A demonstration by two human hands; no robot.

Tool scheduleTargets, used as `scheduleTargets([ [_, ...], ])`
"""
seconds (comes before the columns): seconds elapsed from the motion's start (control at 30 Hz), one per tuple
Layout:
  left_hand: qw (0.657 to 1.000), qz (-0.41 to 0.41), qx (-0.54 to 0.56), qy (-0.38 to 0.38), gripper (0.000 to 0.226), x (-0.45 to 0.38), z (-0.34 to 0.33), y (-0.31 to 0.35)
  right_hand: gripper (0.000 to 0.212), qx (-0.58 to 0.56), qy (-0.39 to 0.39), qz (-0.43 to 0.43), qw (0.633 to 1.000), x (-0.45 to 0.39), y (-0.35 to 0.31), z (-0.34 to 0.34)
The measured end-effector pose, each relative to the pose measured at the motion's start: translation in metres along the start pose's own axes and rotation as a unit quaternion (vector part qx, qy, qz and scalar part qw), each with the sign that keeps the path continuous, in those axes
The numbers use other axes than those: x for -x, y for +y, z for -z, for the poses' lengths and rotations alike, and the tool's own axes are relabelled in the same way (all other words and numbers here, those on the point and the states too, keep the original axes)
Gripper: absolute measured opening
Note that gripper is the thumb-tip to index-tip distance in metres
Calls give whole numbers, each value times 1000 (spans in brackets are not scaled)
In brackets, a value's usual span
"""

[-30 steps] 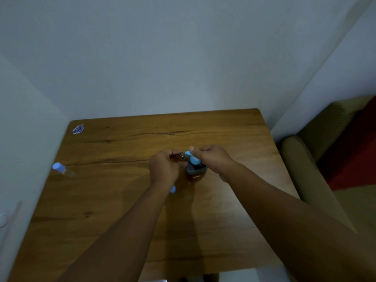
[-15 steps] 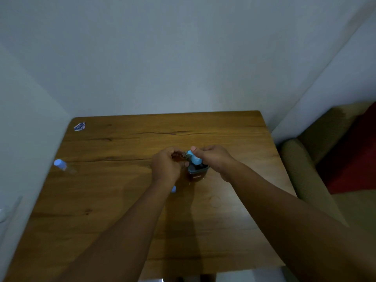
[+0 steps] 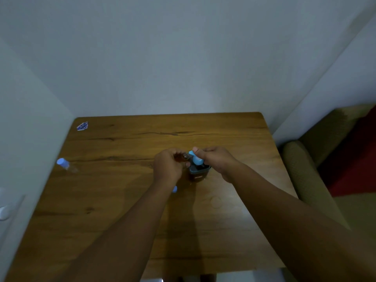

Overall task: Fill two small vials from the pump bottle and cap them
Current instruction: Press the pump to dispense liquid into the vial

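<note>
A dark pump bottle (image 3: 198, 172) with a light-blue pump head (image 3: 195, 158) stands mid-table. My right hand (image 3: 216, 159) rests on the pump head, thumb on top. My left hand (image 3: 167, 166) holds a small vial (image 3: 182, 157) of amber liquid, its mouth right at the pump's nozzle. A small blue cap (image 3: 174, 189) lies on the table just beside my left wrist, partly hidden. A second vial (image 3: 66, 165) with a blue cap lies on its side near the table's left edge.
The wooden table (image 3: 122, 200) stands in a corner with walls behind and on the left. A blue sticker (image 3: 82, 126) sits at its far left corner. An olive armchair (image 3: 305, 176) with a red cushion stands close on the right.
Both hands stay together at the pump bottle with almost no shift. The view has tilted slightly.
</note>
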State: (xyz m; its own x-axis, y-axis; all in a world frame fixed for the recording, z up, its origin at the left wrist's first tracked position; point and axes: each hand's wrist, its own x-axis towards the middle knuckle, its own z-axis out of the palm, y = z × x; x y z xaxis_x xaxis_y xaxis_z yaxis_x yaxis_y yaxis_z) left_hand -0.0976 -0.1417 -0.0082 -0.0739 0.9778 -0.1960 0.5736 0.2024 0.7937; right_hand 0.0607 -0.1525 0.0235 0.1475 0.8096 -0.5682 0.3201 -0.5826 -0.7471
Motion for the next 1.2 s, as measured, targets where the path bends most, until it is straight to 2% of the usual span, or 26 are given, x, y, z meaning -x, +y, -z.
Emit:
scheduleTargets([
  [0.2, 1000, -4, -11, -6, 34, -4, 0, 0, 51, 13, 16, 7, 1000, -6, -2, -3],
  [0.43, 1000, 0, -13, -7, 35, -3, 4, 1, 60, 5, -8, -10, 1000, 1, -6, 1],
  [0.67, 999, -3, -38, -4, 35, -3, 0, 0, 49, 5, 19, 8, 1000, -3, 0, -4],
  [0.87, 999, -9, -39, -9, 35, -3, 2, 3, 61, 5, 4, 2, 1000, 2, -2, -1],
  [1.07, 998, -10, -62, -9, 37, -4, 2, 4, 51, 7, 11, 8, 1000, -3, -2, -2],
  [1.2, 999, -6, -49, -10, 34, -2, 3, 7, 53, -1, 9, 5, 1000, 1, -2, -1],
])
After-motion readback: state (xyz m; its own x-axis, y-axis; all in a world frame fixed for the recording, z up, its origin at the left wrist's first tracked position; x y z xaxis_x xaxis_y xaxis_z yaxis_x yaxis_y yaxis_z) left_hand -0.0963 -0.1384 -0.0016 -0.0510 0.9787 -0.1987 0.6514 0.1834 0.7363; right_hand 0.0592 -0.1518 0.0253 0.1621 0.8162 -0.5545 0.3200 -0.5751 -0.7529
